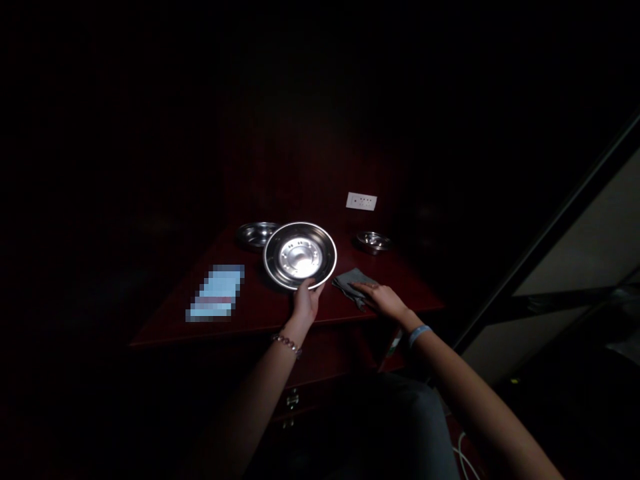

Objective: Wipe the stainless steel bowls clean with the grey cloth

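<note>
A round stainless steel bowl (300, 257) is tilted up with its shiny inside facing me. My left hand (305, 303) is closed on its lower rim, the thumb at the inner edge and the other fingers mostly hidden behind. To the right, a grey cloth (353, 283) lies crumpled on the dark red table (280, 308). My right hand (383, 298) has its fingers on this cloth, gripping its near right side. Behind the held bowl, on the left, rests another metal dish (253, 235), partly covered by it. A smaller metal bowl (373, 241) sits at the back right.
A pale blue blurred-out rectangle (217, 293) lies on the table's left side. On the back wall is a white power socket (361, 201). Below the front edge are metal cabinet fittings (293, 399). White cable (465, 457) runs along the floor at lower right. Surroundings are very dark.
</note>
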{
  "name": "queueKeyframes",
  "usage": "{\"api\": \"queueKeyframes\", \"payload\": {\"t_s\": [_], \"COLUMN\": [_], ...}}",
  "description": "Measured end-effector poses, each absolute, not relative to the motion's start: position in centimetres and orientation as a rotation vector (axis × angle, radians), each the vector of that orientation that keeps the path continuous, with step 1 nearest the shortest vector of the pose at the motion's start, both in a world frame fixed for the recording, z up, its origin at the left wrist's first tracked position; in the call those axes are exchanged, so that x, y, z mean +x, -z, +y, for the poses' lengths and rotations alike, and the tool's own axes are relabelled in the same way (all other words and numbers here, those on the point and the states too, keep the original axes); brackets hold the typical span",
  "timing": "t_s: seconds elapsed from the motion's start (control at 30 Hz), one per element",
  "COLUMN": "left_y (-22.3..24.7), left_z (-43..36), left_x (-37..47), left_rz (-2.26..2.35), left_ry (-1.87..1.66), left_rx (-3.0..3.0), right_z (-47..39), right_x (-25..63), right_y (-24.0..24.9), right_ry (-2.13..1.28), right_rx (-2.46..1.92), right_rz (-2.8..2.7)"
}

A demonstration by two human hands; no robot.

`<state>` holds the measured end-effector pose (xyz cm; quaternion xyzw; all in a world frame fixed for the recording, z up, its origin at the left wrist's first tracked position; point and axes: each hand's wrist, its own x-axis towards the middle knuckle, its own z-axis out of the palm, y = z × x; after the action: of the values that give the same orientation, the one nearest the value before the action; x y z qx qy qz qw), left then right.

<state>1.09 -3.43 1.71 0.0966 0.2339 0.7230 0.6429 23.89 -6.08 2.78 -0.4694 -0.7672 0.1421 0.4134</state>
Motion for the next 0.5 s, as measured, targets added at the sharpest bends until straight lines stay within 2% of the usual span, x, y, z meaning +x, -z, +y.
{"api": "queueKeyframes", "payload": {"t_s": [0.1,0.3,0.5], "left_y": [-1.7,-1.3,-0.9], "left_z": [-3.3,-3.1,-2.8], "left_x": [1.1,1.1,1.1], "left_rz": [0.515,0.497,0.496], "left_ry": [-1.646,-1.652,-1.646], "left_rx": [0.202,0.186,0.196], "right_z": [-6.1,-6.1,-6.4], "right_x": [24.3,25.7,26.3], "right_y": [-3.1,-3.3,-2.9], "right_ry": [-0.039,0.596,0.686], "right_rx": [-1.202,-1.209,-1.217], "right_rz": [-2.395,-2.708,-2.780]}}
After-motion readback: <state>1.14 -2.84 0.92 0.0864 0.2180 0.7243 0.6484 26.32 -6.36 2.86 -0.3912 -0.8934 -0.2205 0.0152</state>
